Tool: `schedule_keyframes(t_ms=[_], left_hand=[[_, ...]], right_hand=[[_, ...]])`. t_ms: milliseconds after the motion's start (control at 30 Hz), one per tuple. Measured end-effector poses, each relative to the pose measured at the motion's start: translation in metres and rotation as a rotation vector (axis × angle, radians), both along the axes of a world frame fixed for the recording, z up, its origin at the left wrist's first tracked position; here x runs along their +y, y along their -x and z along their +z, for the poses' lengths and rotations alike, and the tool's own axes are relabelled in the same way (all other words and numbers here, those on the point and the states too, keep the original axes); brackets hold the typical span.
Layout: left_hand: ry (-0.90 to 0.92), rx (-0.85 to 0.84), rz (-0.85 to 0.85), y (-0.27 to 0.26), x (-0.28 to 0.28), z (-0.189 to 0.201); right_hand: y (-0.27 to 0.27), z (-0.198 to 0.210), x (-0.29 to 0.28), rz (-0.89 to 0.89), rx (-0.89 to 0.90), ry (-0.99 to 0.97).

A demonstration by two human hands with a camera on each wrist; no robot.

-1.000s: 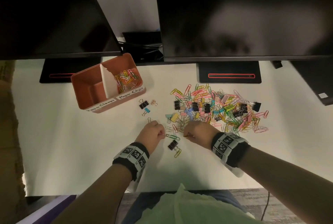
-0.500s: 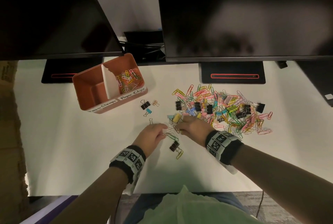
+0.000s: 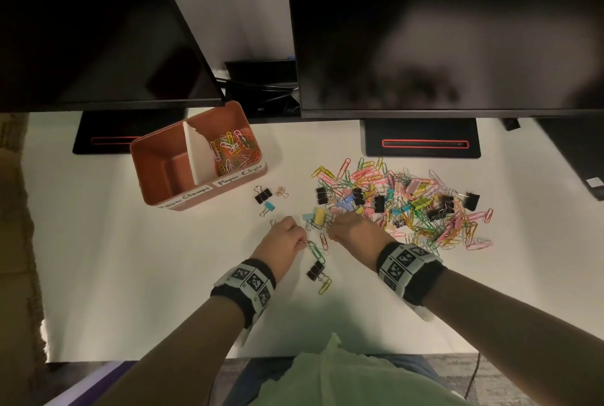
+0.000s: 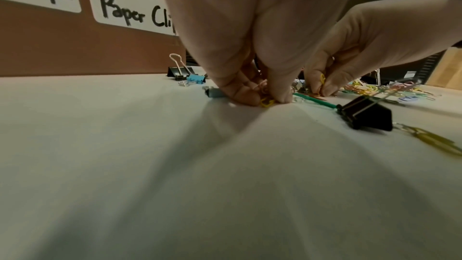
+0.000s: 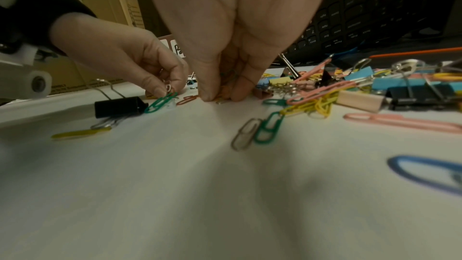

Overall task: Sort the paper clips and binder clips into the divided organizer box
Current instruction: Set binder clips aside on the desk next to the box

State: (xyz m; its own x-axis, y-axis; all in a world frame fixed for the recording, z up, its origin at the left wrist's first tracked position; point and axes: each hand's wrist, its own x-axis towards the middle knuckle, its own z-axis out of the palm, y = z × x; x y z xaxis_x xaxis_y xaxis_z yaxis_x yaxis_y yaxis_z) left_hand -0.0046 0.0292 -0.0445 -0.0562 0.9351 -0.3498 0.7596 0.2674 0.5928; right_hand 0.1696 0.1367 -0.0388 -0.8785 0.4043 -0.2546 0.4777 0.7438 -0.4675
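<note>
Just left of the clip pile (image 3: 405, 206), the right hand (image 3: 351, 230) pinches small paper clips against the table (image 3: 130, 275); farther left, the left hand (image 3: 284, 239) pinches paper clips too. The box (image 3: 196, 157) sits well left, paper clips in its right compartment

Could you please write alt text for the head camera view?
Two hands, left hand and right hand, pick small clips off a white desk beside a colourful clip pile. A terracotta divided organizer box holds paper clips in its right compartment only.
</note>
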Motion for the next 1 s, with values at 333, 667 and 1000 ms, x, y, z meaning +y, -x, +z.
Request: schedule_keyframes(t_ms=[333,667,1000], left_hand=[[0.005,0.101,-0.048,0.0,-0.007,-0.003],[-0.309,-0.038,0.171,0.066,0.025,0.107],[-0.172,0.03,0.526,0.131,0.058,0.116]], right_hand=[[0.0,0.003,0.0,0.011,-0.026,-0.035],[0.075,0.097,0.029,0.021,0.135,0.085],[0.194,0.11,0.052,-0.154,0.127,0.157]])
